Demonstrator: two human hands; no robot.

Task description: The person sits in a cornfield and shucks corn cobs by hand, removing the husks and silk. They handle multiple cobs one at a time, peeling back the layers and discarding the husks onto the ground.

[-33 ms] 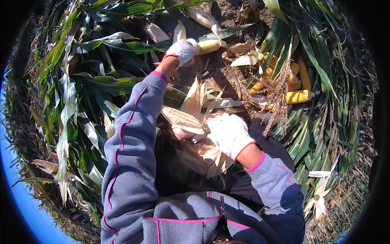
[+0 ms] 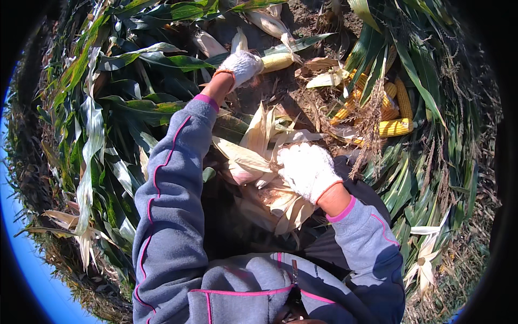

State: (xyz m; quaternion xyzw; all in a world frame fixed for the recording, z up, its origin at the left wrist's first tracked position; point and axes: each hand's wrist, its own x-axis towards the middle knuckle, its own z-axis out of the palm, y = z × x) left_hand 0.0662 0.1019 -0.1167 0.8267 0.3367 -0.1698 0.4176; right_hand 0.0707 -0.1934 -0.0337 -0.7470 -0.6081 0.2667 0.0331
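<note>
My left hand (image 2: 240, 68), in a white knit glove, reaches forward and is closed at the left end of a pale yellow ear of corn (image 2: 276, 62). A brownish wisp, perhaps silk, shows under that hand. Nearer to me, my right hand (image 2: 309, 171) is in a matching glove with its fingers curled in. It lies against the right side of a heap of dry, pale corn husks (image 2: 258, 156); whatever its fingers hold is hidden. More loose husks (image 2: 280, 208) spread below it, over my lap.
Several husked yellow ears (image 2: 396, 128) lie in a pile at the right, partly behind a dry tassel (image 2: 372, 116). Unhusked ears (image 2: 209, 43) rest at the far side. Green corn leaves (image 2: 145, 110) crowd both sides, and brown soil (image 2: 302, 19) shows between them.
My left hand has shifted slightly left, still at the ear. My right hand has moved a little to the right. The husk heap and the ear pile look the same.
</note>
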